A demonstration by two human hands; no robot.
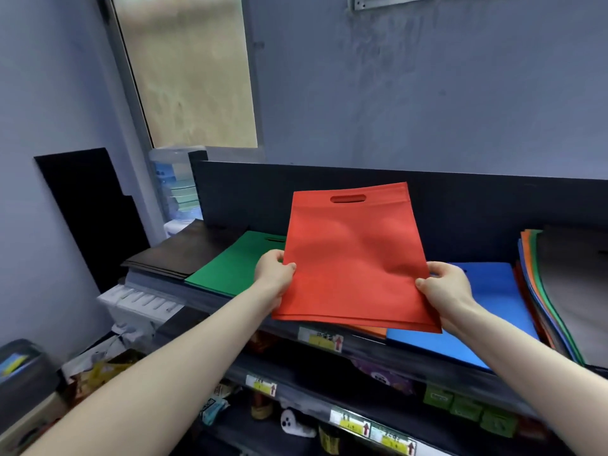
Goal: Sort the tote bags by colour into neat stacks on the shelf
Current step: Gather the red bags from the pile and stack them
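Note:
A red tote bag [353, 258] with a cut-out handle hangs flat above the top shelf [362, 352], tilted up at the far end. My left hand [274, 276] pinches its left edge and my right hand [444, 287] pinches its right edge. Under it on the shelf lie a black stack [184, 251] at the left, a green stack [237, 263], an orange bag edge [371, 330] and a blue stack [493, 307]. A mixed pile [559, 291] of several colours with a grey bag on top sits at the far right.
A dark back panel [460, 205] rises behind the shelf. Lower shelves [345, 419] carry price labels and packaged goods. A water bottle [177, 185] and a black board [88, 218] stand at the left by the wall.

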